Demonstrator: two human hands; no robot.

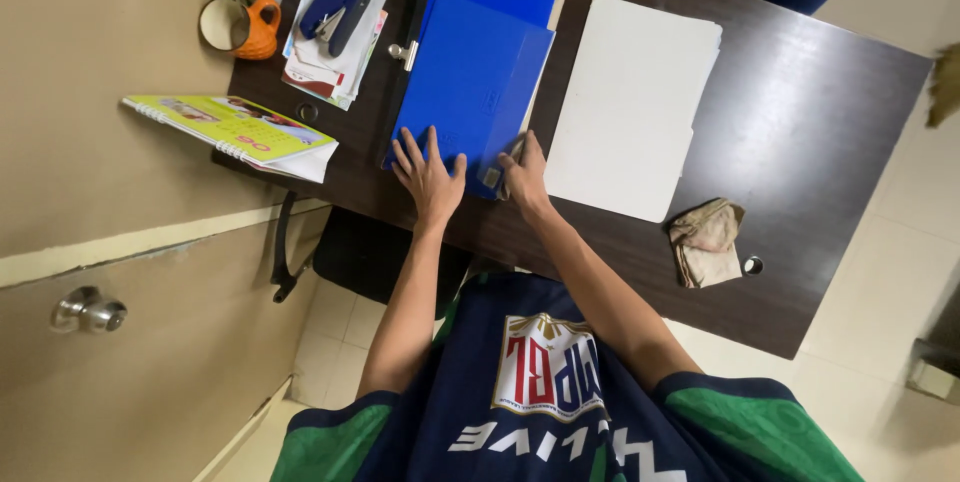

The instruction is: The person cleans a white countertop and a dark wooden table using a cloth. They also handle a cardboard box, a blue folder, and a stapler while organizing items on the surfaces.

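while left hand [428, 174] lies flat on blue folder [470, 82], grip released, right hand [523, 174] grasping its edge, white folder [630, 102] beside

Bright blue folder [470, 77] on the dark brown, wood-grained desk [800, 122]. White paper sheets [630, 107] beside it, a beige crumpled cloth [708, 240], an orange mug [243, 26], a navy stapler [335, 10], a yellow-green spiral booklet [230, 127].

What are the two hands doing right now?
Left hand: open, fingers spread, flat on the blue folder.
Right hand: at the folder's near corner, fingers curled at its edge; a firm grip cannot be told.
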